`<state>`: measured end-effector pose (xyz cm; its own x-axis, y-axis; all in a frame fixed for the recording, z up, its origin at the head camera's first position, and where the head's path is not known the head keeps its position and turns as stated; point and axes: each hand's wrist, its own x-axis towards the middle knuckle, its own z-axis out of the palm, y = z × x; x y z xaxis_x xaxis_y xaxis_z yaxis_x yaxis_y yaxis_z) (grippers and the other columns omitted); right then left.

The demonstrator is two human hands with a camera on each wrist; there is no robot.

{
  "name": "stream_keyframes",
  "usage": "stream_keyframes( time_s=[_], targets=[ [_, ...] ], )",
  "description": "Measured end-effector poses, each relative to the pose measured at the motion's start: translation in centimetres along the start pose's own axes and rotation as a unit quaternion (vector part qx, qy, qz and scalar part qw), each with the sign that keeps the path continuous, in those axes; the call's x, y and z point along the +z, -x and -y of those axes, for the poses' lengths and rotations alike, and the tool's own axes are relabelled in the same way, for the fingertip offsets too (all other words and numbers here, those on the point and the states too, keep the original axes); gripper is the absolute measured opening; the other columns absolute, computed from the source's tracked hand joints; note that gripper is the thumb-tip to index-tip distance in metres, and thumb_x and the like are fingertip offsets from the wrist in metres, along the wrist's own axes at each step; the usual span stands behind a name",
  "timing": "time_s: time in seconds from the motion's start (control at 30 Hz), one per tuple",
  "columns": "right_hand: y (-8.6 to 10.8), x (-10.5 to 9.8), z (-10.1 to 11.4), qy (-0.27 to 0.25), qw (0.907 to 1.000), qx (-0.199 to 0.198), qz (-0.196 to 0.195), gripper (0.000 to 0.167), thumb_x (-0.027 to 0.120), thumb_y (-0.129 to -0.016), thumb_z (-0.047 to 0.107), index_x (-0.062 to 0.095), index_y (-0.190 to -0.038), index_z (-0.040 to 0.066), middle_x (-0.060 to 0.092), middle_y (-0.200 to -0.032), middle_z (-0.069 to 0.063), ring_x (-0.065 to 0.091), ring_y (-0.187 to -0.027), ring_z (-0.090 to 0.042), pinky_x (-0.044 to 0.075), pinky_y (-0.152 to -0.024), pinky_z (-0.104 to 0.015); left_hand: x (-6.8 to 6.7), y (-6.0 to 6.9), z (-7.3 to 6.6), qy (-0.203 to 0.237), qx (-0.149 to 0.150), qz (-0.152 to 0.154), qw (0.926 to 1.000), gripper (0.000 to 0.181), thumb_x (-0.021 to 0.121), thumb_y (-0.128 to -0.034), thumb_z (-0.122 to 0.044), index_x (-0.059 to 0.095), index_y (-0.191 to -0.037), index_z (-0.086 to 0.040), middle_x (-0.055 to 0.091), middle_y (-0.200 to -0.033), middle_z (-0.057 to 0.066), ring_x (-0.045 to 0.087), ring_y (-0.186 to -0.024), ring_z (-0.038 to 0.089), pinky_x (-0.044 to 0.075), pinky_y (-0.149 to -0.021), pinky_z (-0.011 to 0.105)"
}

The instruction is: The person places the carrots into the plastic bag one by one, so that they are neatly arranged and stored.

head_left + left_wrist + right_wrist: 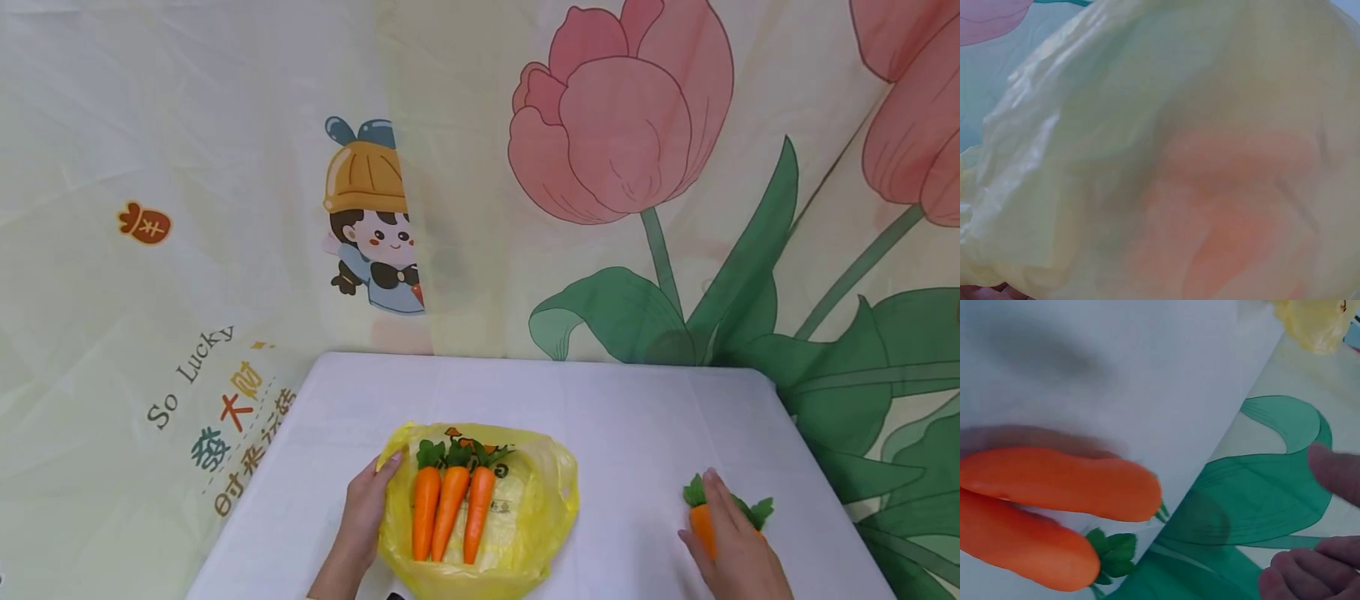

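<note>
The left hand (pixel 365 510) pinches the left rim of a yellow bag (pixel 536 500); three carrots (pixel 447 512) lie inside, left of the counter's (pixel 637 425) middle. Near the right edge, the right hand (pixel 738 542), thumb apart, fingers gripping nothing, is over two loose carrots (pixel 1063 481), mostly hidden in the head view but plain from the right wrist.

There are five carrots (pixel 449 512), one bag (pixel 536 517), two hands (pixel 366 507)

Carrots (pixel 447 514) — orange, green-topped | bag (pixel 551 504) — yellow | white tablecloth (pixel 630 425) | pink-tulip backdrop (pixel 465 167)
</note>
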<state>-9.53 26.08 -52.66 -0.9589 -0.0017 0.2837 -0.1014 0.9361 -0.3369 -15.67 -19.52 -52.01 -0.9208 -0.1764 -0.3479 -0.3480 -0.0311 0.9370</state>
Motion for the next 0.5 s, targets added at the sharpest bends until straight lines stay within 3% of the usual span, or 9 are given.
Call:
stream_keyframes(
  time_s=[0.1,0.2,0.37,0.5],
  targets=[
    [0.0,0.3,-0.9,0.001,0.9974,0.059,0.042,0.088,0.084,-0.084,0.018,0.034,-0.149,-0.014,0.039,-0.148,-0.036,0.063,-0.098,-0.050,0.060,-0.072,-0.048,0.0,0.0,0.0,-0.002,0.000,-0.001,1.0000,0.077,0.055,-0.0996,-0.056,0.039,-0.154,-0.004,0.047,-0.152,0.017,0.049,-0.135,0.033,0.047,-0.106,0.045],
    [-0.4,0.6,-1.3,0.002,0.9881,0.121,0.095,0.086,0.079,-0.089,0.020,0.030,-0.149,-0.016,0.034,-0.149,-0.038,0.049,-0.121,-0.058,0.049,-0.093,-0.064,-0.1,0.0,0.0,-0.003,-0.002,-0.002,1.0000,0.079,0.055,-0.0992,-0.058,0.039,-0.154,-0.004,0.046,-0.153,0.017,0.049,-0.135,0.033,0.048,-0.106,0.044],
    [-1.1,1.9,-2.1,0.007,0.9655,0.204,0.162,0.081,0.078,-0.091,0.026,0.035,-0.144,-0.018,0.042,-0.142,-0.039,0.056,-0.112,-0.053,0.048,-0.096,-0.065,-0.1,-0.1,0.0,0.002,-0.011,-0.003,0.9999,0.079,0.055,-0.0988,-0.058,0.039,-0.154,-0.003,0.046,-0.153,0.018,0.049,-0.136,0.034,0.048,-0.106,0.045],
    [-1.1,3.0,-2.9,0.021,0.9536,0.235,0.188,0.078,0.080,-0.089,0.030,0.043,-0.137,-0.019,0.052,-0.131,-0.037,0.061,-0.097,-0.045,0.051,-0.093,-0.062,-0.1,-0.1,0.1,0.004,-0.013,0.000,0.9999,0.078,0.055,-0.0994,-0.057,0.040,-0.154,-0.003,0.046,-0.152,0.018,0.049,-0.135,0.034,0.048,-0.106,0.045]
  ],
)
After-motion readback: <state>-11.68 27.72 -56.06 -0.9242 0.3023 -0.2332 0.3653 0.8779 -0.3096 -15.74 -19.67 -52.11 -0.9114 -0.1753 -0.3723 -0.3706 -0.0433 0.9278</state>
